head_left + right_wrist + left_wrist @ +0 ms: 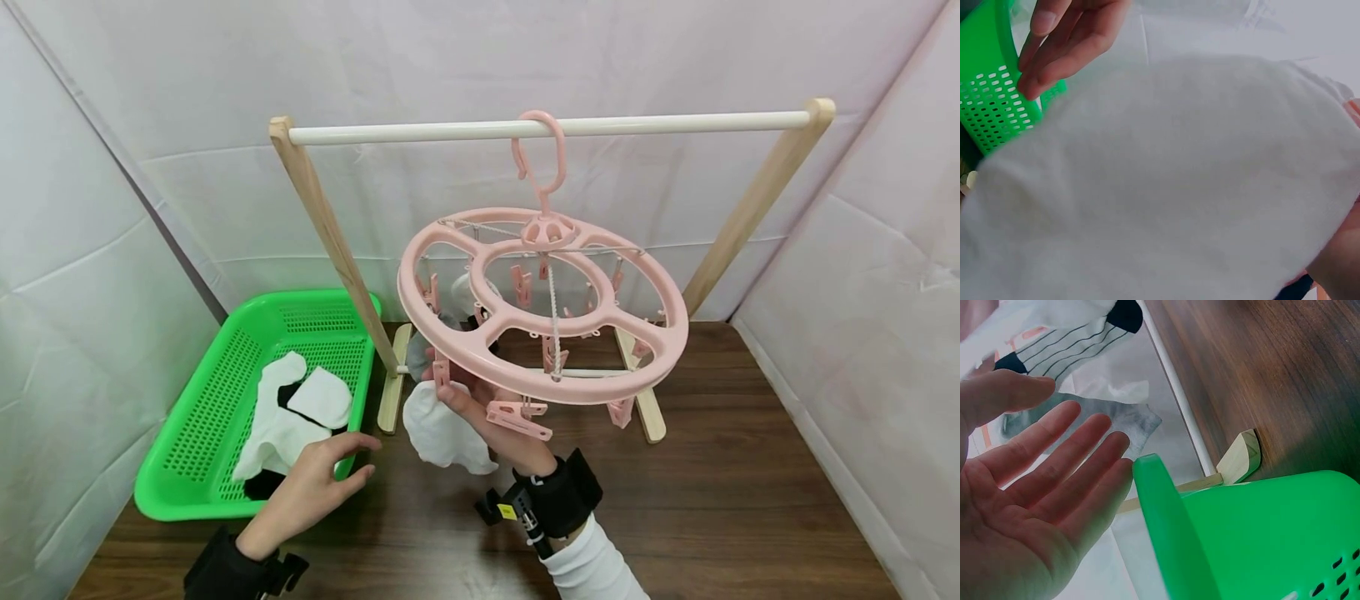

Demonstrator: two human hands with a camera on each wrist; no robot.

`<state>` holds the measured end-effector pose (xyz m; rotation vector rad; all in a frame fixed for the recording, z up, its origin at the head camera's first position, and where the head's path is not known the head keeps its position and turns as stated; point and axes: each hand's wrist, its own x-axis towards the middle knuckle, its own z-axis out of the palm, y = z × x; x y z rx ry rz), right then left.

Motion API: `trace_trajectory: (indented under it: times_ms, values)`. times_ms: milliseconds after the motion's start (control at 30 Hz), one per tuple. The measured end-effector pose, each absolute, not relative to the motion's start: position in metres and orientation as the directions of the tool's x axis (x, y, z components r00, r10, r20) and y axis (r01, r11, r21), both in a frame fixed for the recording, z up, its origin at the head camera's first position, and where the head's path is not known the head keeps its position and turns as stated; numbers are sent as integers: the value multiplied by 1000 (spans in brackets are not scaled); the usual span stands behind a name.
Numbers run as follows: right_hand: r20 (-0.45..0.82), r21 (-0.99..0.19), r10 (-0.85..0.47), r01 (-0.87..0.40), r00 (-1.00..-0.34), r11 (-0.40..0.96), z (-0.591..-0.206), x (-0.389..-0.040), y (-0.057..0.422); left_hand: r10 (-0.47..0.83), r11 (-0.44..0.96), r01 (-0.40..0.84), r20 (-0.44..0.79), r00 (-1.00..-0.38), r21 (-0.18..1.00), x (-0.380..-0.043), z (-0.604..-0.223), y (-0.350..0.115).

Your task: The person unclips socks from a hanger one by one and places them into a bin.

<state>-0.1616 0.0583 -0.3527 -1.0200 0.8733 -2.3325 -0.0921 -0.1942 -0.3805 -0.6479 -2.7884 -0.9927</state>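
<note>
My right hand (498,417) reaches up under the pink oval clip hanger (487,354). Its thumb and fingers lie around a pink clothespin (441,372) on the hanger's left front rim. Just below that clothespin hangs a white sock (446,429), which fills most of the right wrist view. Behind it, a grey sock (423,358) hangs at the hanger's left side. In the left wrist view a striped sock (1075,350) with dark ends shows too. My left hand (318,483), holding nothing, has relaxed fingers beside the right edge of the green basket (176,492).
White socks (281,417) and black pieces lie in the basket. The hanger's hook (558,150) sits over a white rod (420,131) on a wooden stand (322,217). Several other clothespins (519,417) dangle from the hanger. White cloth walls (862,333) enclose the brown table (750,483).
</note>
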Motion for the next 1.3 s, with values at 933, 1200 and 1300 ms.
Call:
trace_trajectory:
  times_ms: [933,1200,1300]
  values:
    - [635,-769,-376,-505,-675,-392,-347,-145,97,385,438,440,279,-880,784,-92,-381,-158]
    - [727,-686,-403,-561,-556,-463,-348,-152,101,431,225,496,371,-822,839,-102,-373,-112]
    - [695,-718,-431,-526,-575,-456,-348,-151,103,421,234,559,436,-795,795,-107,-375,-97]
